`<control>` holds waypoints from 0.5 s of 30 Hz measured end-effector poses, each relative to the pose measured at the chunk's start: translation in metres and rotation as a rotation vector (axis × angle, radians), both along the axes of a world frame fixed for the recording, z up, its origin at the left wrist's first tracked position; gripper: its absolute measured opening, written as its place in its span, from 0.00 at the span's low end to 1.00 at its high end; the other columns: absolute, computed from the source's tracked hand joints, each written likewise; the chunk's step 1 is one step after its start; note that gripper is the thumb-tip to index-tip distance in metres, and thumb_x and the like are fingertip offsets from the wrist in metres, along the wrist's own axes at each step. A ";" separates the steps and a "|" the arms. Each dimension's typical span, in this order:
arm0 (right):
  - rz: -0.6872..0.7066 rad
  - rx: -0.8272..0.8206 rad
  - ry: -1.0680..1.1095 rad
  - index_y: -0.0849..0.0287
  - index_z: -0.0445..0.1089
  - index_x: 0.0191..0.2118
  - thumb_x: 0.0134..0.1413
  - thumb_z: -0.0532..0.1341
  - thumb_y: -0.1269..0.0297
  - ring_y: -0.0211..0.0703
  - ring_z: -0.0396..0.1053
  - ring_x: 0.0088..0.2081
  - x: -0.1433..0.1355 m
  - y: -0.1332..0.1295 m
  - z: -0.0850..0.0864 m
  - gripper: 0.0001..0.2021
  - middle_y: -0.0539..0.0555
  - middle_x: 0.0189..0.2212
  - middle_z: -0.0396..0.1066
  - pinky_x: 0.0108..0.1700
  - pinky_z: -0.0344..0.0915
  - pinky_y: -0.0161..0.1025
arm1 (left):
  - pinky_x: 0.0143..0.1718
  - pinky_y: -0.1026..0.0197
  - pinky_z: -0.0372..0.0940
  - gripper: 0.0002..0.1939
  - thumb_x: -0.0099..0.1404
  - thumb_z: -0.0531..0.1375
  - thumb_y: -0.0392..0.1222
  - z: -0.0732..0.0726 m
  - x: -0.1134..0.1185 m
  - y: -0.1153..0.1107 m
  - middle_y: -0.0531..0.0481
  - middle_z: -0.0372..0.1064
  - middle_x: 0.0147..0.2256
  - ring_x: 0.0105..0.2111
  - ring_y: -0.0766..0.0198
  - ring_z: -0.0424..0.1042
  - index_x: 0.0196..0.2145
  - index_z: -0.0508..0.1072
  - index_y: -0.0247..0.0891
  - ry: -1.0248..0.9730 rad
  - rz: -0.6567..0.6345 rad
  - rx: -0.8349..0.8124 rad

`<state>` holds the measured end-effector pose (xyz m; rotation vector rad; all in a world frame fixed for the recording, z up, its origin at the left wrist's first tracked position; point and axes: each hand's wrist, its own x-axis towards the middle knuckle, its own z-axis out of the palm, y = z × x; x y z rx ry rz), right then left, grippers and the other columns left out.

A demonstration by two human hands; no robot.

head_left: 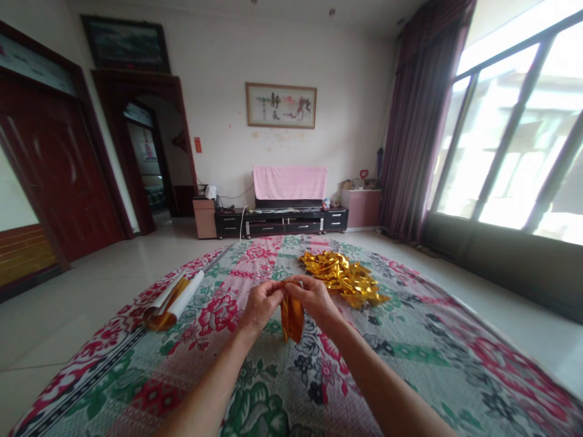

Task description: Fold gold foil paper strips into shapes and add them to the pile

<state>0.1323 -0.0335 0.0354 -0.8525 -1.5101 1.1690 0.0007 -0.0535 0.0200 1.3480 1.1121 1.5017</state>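
Note:
A piece of gold foil paper [292, 318] hangs down between my two hands, above the flowered cloth. My left hand [265, 303] pinches its upper edge between thumb and fingers. On the other side my right hand [313, 297] grips the same top edge, the fingertips of both hands close together. Just beyond my right hand lies a heap of folded gold foil pieces [346, 276]. Off to the left, a curled stack of gold sheets with a white back [175, 300] rests on the cloth.
The patterned cloth [255, 400] covers a wide surface under my arms. Farther back stand a low black cabinet [268, 227] and a screen draped with a pink cloth [290, 182]. A purple curtain [410, 121] and windows are at the right, a red door [59, 164] at the left.

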 end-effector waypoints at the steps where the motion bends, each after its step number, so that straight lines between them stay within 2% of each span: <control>1: 0.003 -0.007 0.009 0.64 0.72 0.30 0.38 0.62 0.57 0.31 0.57 0.20 0.000 -0.001 0.001 0.14 0.48 0.19 0.66 0.22 0.54 0.29 | 0.26 0.68 0.59 0.09 0.49 0.62 0.42 0.000 0.000 0.000 0.55 0.68 0.20 0.23 0.69 0.65 0.29 0.75 0.34 -0.001 0.001 -0.002; 7: 0.039 -0.058 0.072 0.63 0.71 0.28 0.37 0.63 0.56 0.31 0.59 0.20 0.002 -0.005 0.007 0.14 0.47 0.19 0.66 0.24 0.56 0.30 | 0.24 0.69 0.58 0.12 0.48 0.64 0.46 0.002 0.001 -0.004 0.54 0.67 0.20 0.21 0.71 0.63 0.27 0.74 0.33 -0.043 -0.045 -0.030; 11: 0.064 -0.124 0.146 0.62 0.70 0.28 0.36 0.64 0.56 0.33 0.62 0.21 0.002 -0.004 0.006 0.14 0.47 0.20 0.67 0.26 0.59 0.32 | 0.25 0.67 0.59 0.14 0.50 0.62 0.49 0.001 0.000 -0.005 0.53 0.67 0.21 0.21 0.70 0.64 0.26 0.74 0.33 -0.036 -0.072 -0.057; 15: 0.079 -0.129 0.162 0.62 0.71 0.28 0.36 0.65 0.56 0.33 0.62 0.21 0.002 -0.004 0.005 0.14 0.47 0.19 0.67 0.26 0.60 0.32 | 0.24 0.68 0.57 0.15 0.52 0.61 0.50 -0.004 -0.002 -0.002 0.53 0.66 0.20 0.21 0.71 0.62 0.24 0.72 0.32 0.003 -0.069 -0.019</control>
